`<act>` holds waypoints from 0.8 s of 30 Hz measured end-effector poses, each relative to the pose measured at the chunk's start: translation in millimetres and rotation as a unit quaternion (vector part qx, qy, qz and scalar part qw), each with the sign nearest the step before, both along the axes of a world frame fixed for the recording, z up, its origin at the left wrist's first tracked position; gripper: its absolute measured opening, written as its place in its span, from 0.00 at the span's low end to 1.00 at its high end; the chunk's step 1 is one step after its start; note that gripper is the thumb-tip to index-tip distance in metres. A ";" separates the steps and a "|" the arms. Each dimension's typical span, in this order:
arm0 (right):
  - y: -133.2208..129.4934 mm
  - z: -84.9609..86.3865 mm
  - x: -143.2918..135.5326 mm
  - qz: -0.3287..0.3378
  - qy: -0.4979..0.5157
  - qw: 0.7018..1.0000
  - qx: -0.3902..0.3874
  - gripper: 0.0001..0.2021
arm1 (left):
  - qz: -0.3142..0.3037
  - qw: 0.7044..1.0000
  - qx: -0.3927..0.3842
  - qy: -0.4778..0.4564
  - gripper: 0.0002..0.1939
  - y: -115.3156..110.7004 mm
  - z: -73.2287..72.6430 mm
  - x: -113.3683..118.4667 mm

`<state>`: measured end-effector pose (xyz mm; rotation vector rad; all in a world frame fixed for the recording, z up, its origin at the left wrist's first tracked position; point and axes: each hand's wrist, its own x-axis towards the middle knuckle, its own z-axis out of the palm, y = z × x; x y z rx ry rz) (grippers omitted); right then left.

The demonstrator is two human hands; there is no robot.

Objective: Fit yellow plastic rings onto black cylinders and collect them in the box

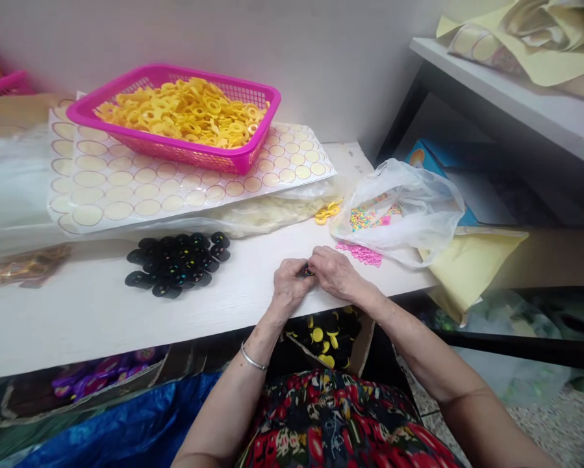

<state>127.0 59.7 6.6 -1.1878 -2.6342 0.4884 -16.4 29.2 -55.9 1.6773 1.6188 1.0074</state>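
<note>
One small black piece with coloured specks [308,270] is pinched between the fingertips of the left hand [290,284] and right hand [334,272], over the white bench [253,286]. Tiny bright-pink pieces [364,255] lie near the right hand, before a translucent white plastic bag [418,201]; well left sits a cluster of glossy black rounded pieces [175,263], and behind it a magenta plastic mesh basket [253,151] heaped with yellow ring-shaped pieces [184,112].

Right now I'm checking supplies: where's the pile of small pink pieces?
In the head view, the pink pile lies right of centre on the white table, beside the right hand and translucent plastic bag.
</note>
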 end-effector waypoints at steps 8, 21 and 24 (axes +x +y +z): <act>-2.5 1.0 -6.8 0.004 -0.060 0.998 0.009 0.10 | -0.017 1.000 0.005 0.023 0.06 0.7 5.5 -1.2; 41.9 -13.3 23.4 -0.164 0.150 0.975 0.006 0.06 | -0.009 1.000 0.013 0.007 0.12 1.1 -2.6 -0.6; 66.2 -20.5 21.9 -0.190 0.088 0.977 0.030 0.08 | -0.007 1.000 0.015 -0.003 0.13 1.0 -2.9 -1.7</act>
